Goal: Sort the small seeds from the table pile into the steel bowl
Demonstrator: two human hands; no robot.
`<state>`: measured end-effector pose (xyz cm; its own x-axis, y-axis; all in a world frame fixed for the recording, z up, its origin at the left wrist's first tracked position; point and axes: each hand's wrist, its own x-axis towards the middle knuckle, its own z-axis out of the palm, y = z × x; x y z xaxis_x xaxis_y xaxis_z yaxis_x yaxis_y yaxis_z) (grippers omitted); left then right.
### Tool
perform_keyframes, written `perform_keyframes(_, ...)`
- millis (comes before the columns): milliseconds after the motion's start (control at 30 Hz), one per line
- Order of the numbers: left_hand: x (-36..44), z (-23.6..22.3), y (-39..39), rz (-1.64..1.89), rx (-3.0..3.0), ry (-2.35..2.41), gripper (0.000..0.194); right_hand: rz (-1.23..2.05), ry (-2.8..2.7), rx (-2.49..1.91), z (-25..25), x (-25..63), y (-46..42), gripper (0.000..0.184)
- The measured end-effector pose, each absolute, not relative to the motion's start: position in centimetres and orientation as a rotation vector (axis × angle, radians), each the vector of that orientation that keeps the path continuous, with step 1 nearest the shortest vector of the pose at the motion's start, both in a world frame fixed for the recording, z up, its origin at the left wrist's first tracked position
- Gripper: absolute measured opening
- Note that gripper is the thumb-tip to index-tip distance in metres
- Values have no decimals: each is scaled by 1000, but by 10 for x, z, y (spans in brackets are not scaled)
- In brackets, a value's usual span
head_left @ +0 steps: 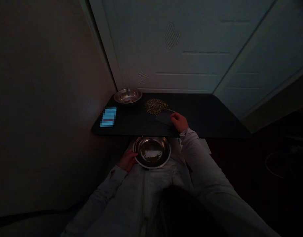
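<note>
Our right hand [180, 121] rests on the tabletop with its fingers curled over a dark grey flat piece [164, 117]; in this dim light we cannot tell whether it is gripping that piece or only touching it. The piece lies at the near edge of a heap of small seeds [154, 106], the only heap we count, and it touches or nearly touches the seeds.

Our left hand [128, 160] is closed around the rim of a near steel bowl [151, 152], holding it against our pale zip jacket [143, 194], below the table's edge. A small scattering of the same kind of seeds lies in the bottom of that bowl.

We count two steel bowls in all. The far steel bowl [128, 96] sits in the back left corner of the black tabletop [205, 120], with something small and reddish inside it, too dim to name. One blue pixelated screen [108, 116] lies flat at the table's left edge.

Beyond the table stands one white panelled door [190, 56], bearing two heart-shaped hatched patches [172, 36]. A wall [42, 98] runs along our left, and a white cable [274, 166] loops across the dark floor on our right.
</note>
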<state>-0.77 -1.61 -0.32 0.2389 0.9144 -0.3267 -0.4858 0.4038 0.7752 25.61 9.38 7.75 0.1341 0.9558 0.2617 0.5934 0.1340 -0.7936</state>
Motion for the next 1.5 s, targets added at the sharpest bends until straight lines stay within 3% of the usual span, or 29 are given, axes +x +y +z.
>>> perform_keyframes(733,-7,-2,-16,1053,562,923,43,567,-1675,-1640,77,250,91,18)
perform_keyframes(900,-5,-2,-16,1057,536,953,35,635,-1625,-1537,77,250,90,19)
perform_keyframes(1133,-5,5,-18,1053,522,968,33,481,-1307,-1596,79,273,91,26)
perform_keyframes(1500,-6,2,-15,1047,536,955,40,366,-1452,-1772,75,284,72,19)
